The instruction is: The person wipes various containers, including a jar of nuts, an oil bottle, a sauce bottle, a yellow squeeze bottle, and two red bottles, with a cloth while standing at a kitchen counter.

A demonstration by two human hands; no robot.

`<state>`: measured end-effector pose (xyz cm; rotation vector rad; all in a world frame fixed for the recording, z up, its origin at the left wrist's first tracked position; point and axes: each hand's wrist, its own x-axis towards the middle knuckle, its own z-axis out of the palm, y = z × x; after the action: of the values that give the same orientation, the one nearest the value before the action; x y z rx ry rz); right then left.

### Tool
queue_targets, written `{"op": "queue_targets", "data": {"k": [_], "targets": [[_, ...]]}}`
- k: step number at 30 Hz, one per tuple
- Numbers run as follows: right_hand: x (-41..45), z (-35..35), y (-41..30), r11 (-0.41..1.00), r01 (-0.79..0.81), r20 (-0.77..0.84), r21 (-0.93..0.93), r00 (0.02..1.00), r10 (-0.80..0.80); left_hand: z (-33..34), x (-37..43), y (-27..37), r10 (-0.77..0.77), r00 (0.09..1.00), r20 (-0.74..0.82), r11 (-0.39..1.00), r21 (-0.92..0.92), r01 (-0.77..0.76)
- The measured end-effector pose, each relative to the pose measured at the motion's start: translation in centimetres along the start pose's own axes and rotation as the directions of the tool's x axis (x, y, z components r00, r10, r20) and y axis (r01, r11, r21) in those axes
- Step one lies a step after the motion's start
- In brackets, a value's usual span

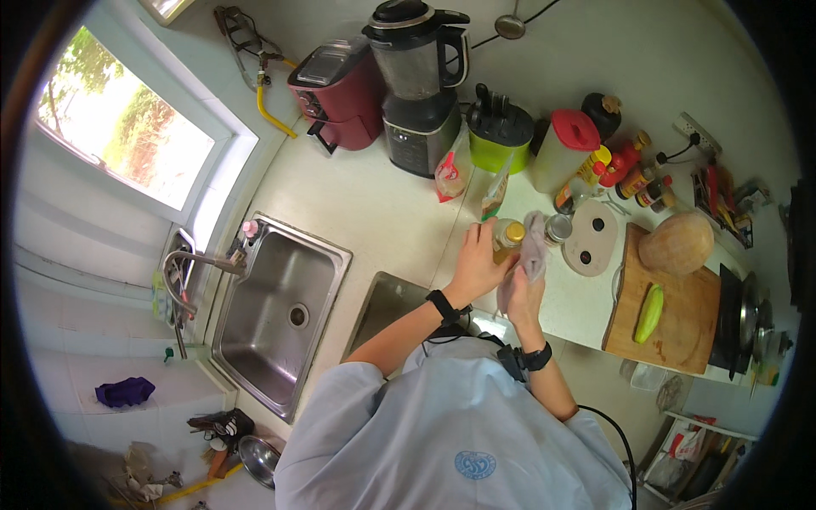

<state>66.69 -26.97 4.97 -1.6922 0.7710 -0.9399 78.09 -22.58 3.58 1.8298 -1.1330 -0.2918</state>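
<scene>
My left hand (478,258) is closed around a bottle (508,237) with a yellow cap and yellowish contents, just above the counter's front part. In my right hand (526,296) is a greyish-pink cloth (534,245), held up against the bottle's right side; part of it hangs below the hand. A glass jar with a grey metal lid (559,227) stands just beyond the cloth. Right of it lies a beige panel with two black knobs (590,239). A small plastic food bag (496,194) is behind the bottle.
A steel sink (280,312) with a faucet (207,257) lies to the left. At the back stand a red air fryer (344,95), a blender (421,95), a green knife block (500,137) and several condiment bottles (631,182). A cutting board (682,325) holds a green vegetable (649,313) and a gourd (677,243).
</scene>
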Motion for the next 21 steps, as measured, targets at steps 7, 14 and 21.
{"op": "queue_targets", "data": {"k": [7, 14, 21], "targets": [[0.8, 0.0, 4.5, 0.992, -0.011, 0.028, 0.123, 1.000, 0.008, -1.3, 0.1, -1.0, 0.068, 0.987, 0.145, 0.998, -0.007, -0.068], [0.3, 0.4, 8.7, 0.790, -0.395, 0.132, 0.469, 0.916, 0.380, -1.1, -0.4, -0.1, 0.026, 0.996, 0.085, 0.997, 0.064, -0.031], [1.5, -0.6, 8.2, 0.595, -0.595, 0.176, 0.541, 0.771, 0.612, -0.9, -0.1, -0.8, 0.088, 0.995, 0.050, 0.994, 0.056, -0.091]]}}
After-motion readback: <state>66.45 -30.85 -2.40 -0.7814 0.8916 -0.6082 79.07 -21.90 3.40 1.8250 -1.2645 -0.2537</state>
